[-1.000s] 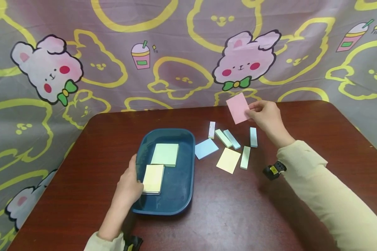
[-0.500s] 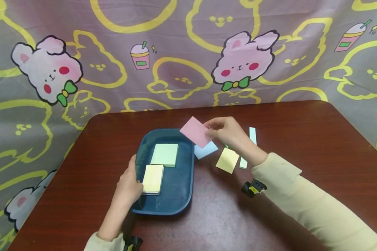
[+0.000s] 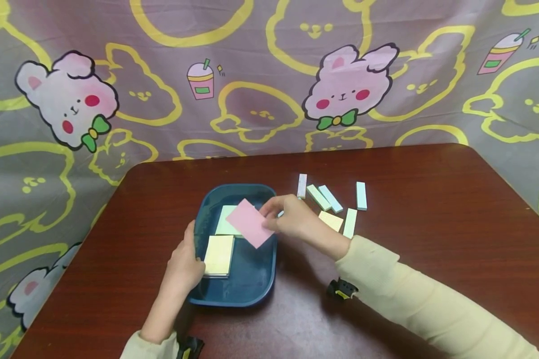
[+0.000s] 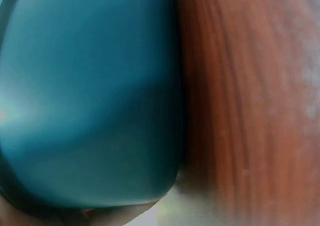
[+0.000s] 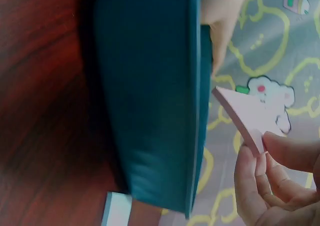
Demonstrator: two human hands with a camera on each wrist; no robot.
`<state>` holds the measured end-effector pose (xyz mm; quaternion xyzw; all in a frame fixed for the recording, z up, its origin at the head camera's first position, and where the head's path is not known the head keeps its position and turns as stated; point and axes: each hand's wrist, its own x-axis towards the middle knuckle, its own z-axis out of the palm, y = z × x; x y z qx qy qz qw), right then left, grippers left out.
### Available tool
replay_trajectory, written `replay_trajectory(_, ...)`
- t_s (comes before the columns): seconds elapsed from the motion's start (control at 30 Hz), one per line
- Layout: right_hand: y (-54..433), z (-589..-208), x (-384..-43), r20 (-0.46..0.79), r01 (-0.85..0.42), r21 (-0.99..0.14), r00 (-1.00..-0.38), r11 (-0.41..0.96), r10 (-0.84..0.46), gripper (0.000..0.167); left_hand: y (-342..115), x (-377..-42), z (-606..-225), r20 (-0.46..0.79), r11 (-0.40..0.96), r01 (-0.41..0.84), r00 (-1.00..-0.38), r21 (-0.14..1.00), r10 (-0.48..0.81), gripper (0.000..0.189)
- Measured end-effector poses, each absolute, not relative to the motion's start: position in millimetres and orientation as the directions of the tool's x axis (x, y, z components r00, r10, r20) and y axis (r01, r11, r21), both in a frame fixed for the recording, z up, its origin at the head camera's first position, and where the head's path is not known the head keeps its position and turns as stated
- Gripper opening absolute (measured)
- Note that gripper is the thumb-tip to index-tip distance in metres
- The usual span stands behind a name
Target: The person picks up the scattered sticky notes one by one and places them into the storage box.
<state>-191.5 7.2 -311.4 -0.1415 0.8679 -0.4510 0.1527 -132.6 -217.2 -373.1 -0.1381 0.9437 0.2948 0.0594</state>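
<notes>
Pink pad over blue tray, green pad partly behind, strips nearby.

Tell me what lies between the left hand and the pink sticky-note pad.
In the head view, the pale-yellow pad inside the blue tray lies between the left hand and the pink sticky-note pad.

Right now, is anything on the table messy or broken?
Nothing looks broken or spilled. The narrow paper pads to the right of the blue tray look a little messy, because they lie scattered at different angles.
</notes>
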Motion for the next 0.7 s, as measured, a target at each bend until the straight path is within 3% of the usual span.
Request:
replay_trajectory(0.17, -5, -321, -185, -0.189, -0.069, -0.853, -0.883, 0.517, -0.430, 0.018, -218, -132, -373, -0.189, 0.786, -0.296, -0.955, 0.543, -0.229, 0.084)
replay_trajectory(0.43, -20, -331, -174, -0.191, -0.113, -0.841, -0.853, 0.529, -0.486, 0.038, -218, -132, -373, -0.186, 0.783, -0.295, -0.955, 0.548, -0.230, 0.084)
replay_trajectory(0.7, -35, -340, -168, -0.186, -0.098, -0.859, -0.854, 0.502, -0.486, 0.022, -218, -132, -372, -0.184, 0.784, -0.293, -0.956, 0.547, -0.229, 0.084)
